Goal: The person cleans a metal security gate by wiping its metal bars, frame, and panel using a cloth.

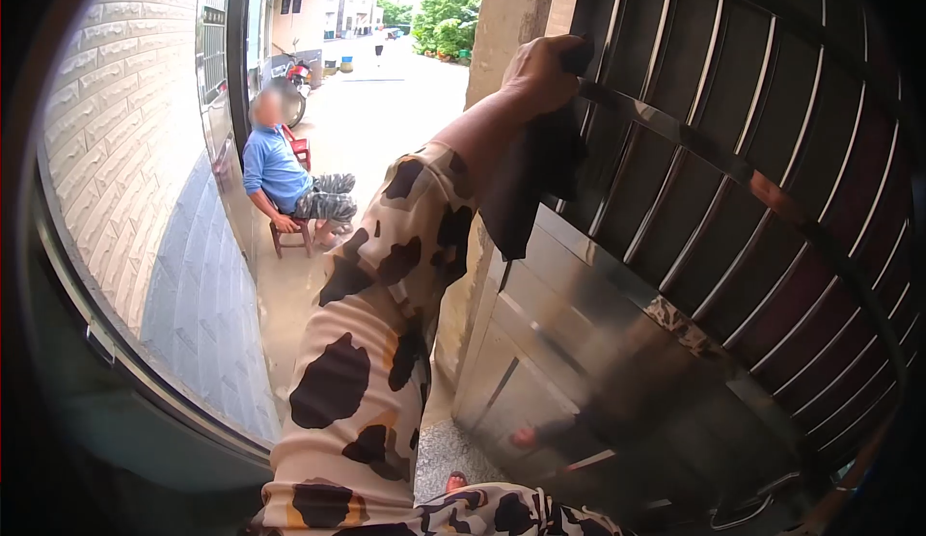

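My left hand [543, 75] is raised at the end of a spotted sleeve, reaching across to the upper edge of a metal door. Its fingers are closed on a black cloth [516, 198], which hangs down below the wrist along the door's edge. The metal door [579, 343] has a shiny solid panel below and vertical bars [666, 179] with curved crosspieces above. The fingertips are partly hidden behind the dark cloth. My right hand is not in view.
A person in a blue shirt [275, 167] sits on a small red chair [301, 150] by the tiled wall [125, 102]. Behind stands a red motorcycle [299, 75]. A rough wall edge [506, 15] borders the door. My foot [456, 481] shows on a speckled stone sill [449, 449].
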Available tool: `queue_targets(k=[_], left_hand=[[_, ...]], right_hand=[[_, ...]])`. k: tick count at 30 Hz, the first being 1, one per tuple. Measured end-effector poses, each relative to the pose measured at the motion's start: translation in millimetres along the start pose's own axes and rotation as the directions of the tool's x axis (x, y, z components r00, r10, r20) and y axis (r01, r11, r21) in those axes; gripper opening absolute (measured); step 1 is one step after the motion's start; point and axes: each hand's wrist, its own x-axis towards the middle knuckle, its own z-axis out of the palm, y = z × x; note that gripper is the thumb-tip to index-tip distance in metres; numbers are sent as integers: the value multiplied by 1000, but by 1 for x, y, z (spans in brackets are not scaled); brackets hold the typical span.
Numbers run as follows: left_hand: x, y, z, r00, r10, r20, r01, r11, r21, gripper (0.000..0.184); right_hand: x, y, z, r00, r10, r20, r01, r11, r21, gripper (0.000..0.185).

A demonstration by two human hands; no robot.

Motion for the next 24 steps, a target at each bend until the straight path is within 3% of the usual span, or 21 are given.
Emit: queue_targets(k=[1,2,4,6,8,9,13,15,19,21,22,24], left_hand=[[4,4,4,999,11,40,-15,994,107,50],[4,6,6,999,7,42,-11,994,113,50],[5,8,10,979,-175,109,157,975,156,47],[5,10,15,979,-175,102,154,971,181,47],[-2,11,20,958,-252,138,245,967,67,42],[-5,9,20,962,-223,156,230,973,-28,38],[-38,15,27,967,-244,77,255,943,-212,52],[-68,1,36,987,-83,136,126,929,-347,52],[-101,-27,51,974,-112,195,173,930,-325,48],[-85,-29,50,957,-288,32,270,848,-455,42],[-75,-30,50,957,-287,30,269,848,-458,42],[-52,-19,40,922,-295,-249,145,861,-487,38]], right_hand=[[16,31,-7,977,-201,-66,194,976,-98,68],[11,27,-5,978,-199,-60,192,977,-95,68],[1,12,-5,995,-72,-67,63,991,-121,71],[-9,-3,2,997,-40,-60,32,992,-119,73],[-12,-7,4,992,-53,-112,34,987,-160,73],[4,23,-4,971,-199,-132,181,974,-134,71],[10,20,-10,994,-74,-79,75,997,20,70],[6,10,-10,997,-53,-55,58,995,84,70],[5,7,-10,1000,4,1,-4,987,160,69],[5,3,-9,998,41,37,-47,982,183,69],[4,1,-8,999,38,35,-44,982,184,69],[0,-2,-1,997,-15,-74,29,980,195,60]])
